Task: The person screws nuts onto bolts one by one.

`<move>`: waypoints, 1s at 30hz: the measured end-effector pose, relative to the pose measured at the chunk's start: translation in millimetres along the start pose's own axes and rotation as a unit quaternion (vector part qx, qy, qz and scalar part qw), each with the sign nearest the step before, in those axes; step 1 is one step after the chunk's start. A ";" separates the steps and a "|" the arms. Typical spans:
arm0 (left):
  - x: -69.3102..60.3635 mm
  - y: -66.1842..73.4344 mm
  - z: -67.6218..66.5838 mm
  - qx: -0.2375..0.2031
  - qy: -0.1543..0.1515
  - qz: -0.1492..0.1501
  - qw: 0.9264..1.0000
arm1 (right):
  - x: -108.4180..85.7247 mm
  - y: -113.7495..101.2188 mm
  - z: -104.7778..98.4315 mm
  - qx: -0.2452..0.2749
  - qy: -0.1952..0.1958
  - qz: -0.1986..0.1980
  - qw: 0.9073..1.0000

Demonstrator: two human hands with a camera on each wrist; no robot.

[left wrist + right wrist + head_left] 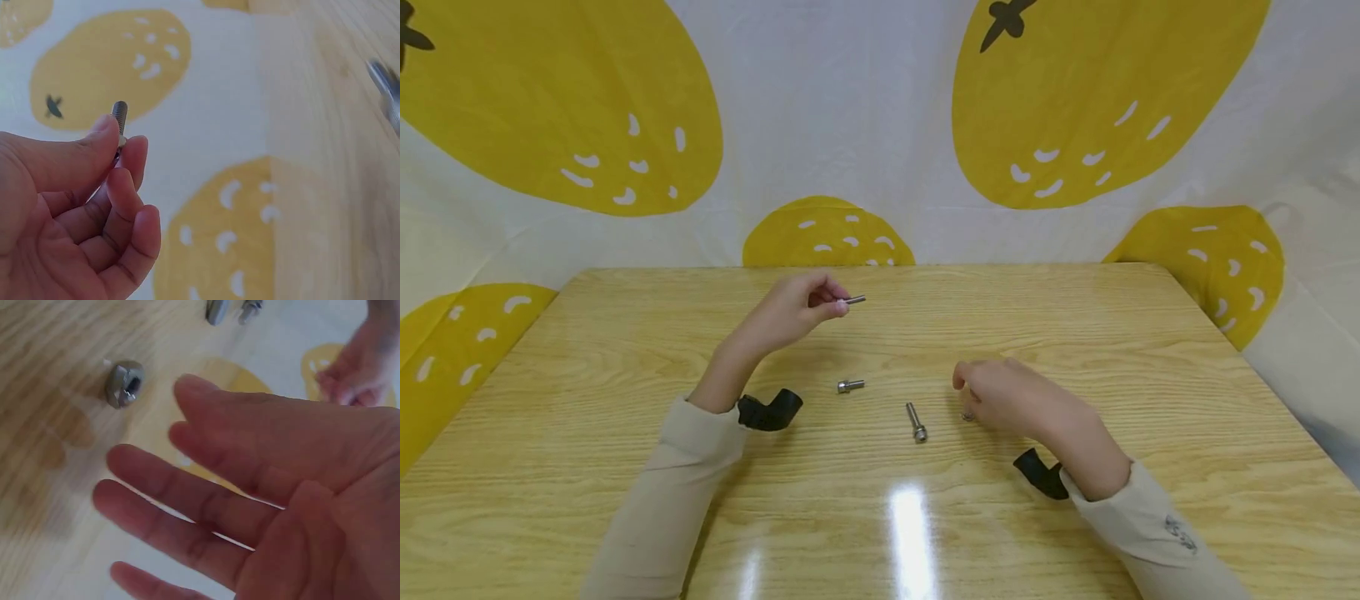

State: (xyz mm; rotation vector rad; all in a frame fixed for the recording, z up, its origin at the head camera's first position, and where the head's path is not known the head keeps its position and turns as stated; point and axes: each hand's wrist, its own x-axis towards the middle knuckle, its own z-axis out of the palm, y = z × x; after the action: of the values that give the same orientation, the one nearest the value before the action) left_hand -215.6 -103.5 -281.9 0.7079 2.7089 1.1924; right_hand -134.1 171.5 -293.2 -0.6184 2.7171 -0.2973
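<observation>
Left hand (pixel 786 315) is pinching a threaded silver metal bolt (pixel 857 299); right hand (pixel 1009 393) is hovering, spread, beside a silver hexagonal nut (pixel 122 384).

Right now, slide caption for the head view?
Left hand pinching a bolt, right hand near a nut, two more bolts lying on the table.

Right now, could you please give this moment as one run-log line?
left hand: pinches bolt | right hand: near nut, holding nothing | table: two more bolts
</observation>
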 end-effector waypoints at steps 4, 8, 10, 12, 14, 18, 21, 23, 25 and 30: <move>-11.9 26.4 1.0 -0.012 0.019 0.025 0.999 | 2.0 0.6 5.7 0.006 -0.031 0.008 0.999; -25.8 45.8 3.8 -0.042 0.016 0.038 0.998 | 3.7 -0.4 9.9 0.038 -0.056 0.020 0.997; -32.1 51.3 5.3 -0.051 0.009 0.036 0.998 | 4.3 -1.2 11.0 0.046 -0.064 0.022 0.997; -37.4 55.4 6.4 -0.060 0.004 0.031 0.998 | 4.5 -1.9 11.7 0.050 -0.064 0.023 0.996; -41.3 57.7 7.7 -0.069 -0.001 0.025 0.997 | 4.7 -1.8 12.4 0.048 -0.054 0.015 0.997; -45.5 60.2 10.4 -0.085 -0.005 0.020 0.996 | 5.2 0.8 13.9 0.049 -0.033 -0.014 0.998; -46.5 61.3 12.2 -0.091 -0.004 0.023 0.996 | 5.7 3.6 13.5 0.057 -0.007 -0.043 0.997; -47.0 61.9 12.6 -0.095 -0.003 0.026 0.995 | 6.0 4.5 10.7 0.066 0.021 -0.063 0.996; -47.6 62.7 13.0 -0.098 -0.004 0.030 0.995 | 5.8 4.2 6.0 0.084 0.060 -0.084 0.991; -49.8 67.1 14.7 -0.098 -0.005 0.050 0.994 | -1.3 0.2 -8.0 0.185 0.194 -0.150 0.952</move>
State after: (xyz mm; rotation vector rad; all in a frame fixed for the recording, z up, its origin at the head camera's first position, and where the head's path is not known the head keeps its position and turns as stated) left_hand -142.3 -76.9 -248.5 0.8254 2.5294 1.4476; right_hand -136.0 173.3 -285.5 -0.9400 2.7958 -1.0802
